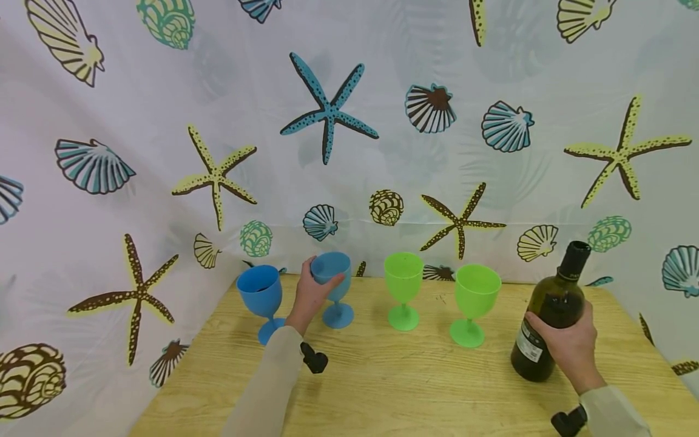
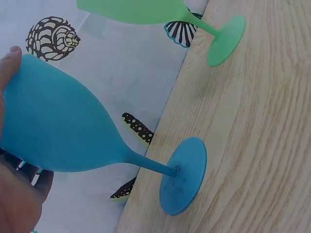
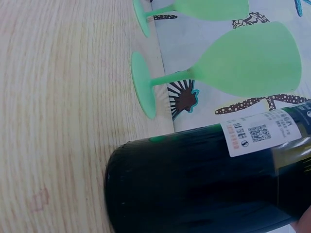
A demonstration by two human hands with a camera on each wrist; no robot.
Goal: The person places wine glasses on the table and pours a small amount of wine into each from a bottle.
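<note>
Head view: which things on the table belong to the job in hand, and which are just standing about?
Likely in the job: bottle, in right hand; light blue cup, in left hand.

Untouched, perhaps just standing about: dark blue cup, left green cup, right green cup.

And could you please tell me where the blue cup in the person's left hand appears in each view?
Head: the blue cup is just left of centre, gripped by the left hand.
Left wrist: the blue cup fills much of the left half.
Right wrist: not in it.
Shared landmark: the green cup nearest it, cut off by the top edge in both wrist views.
</note>
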